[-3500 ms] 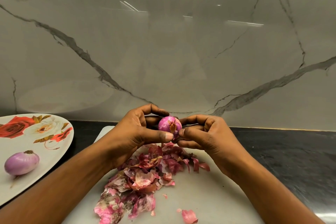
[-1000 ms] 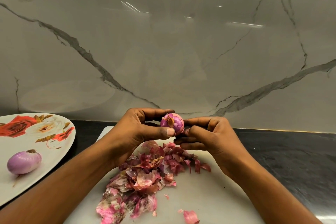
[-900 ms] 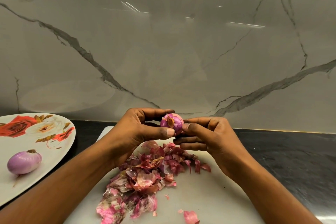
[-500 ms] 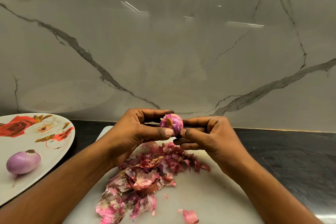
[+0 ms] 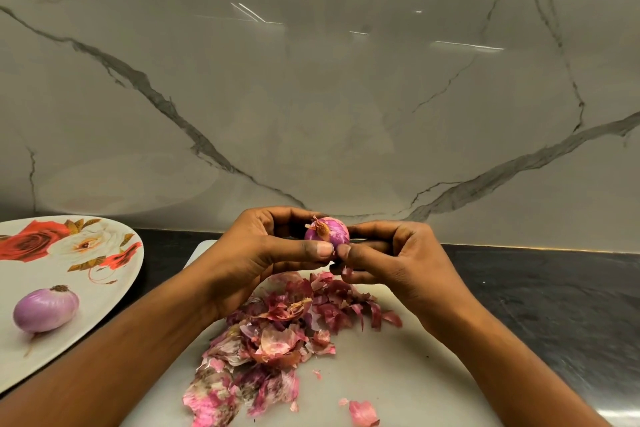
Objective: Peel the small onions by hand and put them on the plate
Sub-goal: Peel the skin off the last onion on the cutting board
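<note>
While the left grip (image 5: 256,253) clamps the small half-skinned purple onion (image 5: 327,234) above the white cutting board (image 5: 398,374), the right grip (image 5: 391,260) pinches its lower side. Peeling looks midway, and next the remaining skin likely needs tearing off. One peeled pale-purple onion (image 5: 45,310) lies on the flowered white plate (image 5: 104,305), left of the board.

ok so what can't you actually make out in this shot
Head view only.
The held onion: its back and underside are covered by the left hand and right hand, so skin remaining there is unknown.
The plate: cut off by the left frame edge; one peeled onion shows, more may lie out of view.
The cutting board: partly buried under the peel pile and the forearms.
</note>
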`<control>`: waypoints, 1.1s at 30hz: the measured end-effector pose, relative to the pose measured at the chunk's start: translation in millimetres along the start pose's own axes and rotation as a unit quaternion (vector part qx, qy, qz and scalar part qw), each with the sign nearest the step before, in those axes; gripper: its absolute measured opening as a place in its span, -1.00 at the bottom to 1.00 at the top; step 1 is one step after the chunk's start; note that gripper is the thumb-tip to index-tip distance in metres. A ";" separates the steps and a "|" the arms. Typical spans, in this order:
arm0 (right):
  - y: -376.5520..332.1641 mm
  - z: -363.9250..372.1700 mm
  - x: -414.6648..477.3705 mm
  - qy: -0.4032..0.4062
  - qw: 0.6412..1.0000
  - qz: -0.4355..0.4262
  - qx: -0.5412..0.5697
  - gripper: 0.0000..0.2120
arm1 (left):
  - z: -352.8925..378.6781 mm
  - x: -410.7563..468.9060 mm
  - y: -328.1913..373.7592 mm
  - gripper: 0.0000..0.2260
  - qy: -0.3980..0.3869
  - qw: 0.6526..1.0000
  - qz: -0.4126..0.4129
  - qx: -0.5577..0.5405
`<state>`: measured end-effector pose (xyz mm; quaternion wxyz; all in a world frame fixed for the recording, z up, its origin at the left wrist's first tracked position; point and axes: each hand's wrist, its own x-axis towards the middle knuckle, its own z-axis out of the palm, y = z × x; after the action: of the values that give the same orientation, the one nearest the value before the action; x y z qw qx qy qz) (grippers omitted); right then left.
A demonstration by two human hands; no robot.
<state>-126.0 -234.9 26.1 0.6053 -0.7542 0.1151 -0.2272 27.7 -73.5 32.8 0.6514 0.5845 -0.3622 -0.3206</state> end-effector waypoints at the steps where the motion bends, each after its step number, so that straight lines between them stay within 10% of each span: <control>1: 0.3 0.1 0.0 0.000 1.000 -0.001 -0.002 -0.71 | 0.3 -0.3 0.1 -0.58 0.001 1.000 -0.001 0.000; 33: 5.8 -3.3 5.3 0.052 0.998 -0.018 -0.018 -0.88 | -1.1 1.4 2.6 -0.58 -0.028 0.990 -0.059 -0.122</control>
<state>-122.3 -241.6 22.1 0.5804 -0.7541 0.1373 -0.2750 29.4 -73.9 35.5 0.6879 0.5116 -0.3030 -0.4163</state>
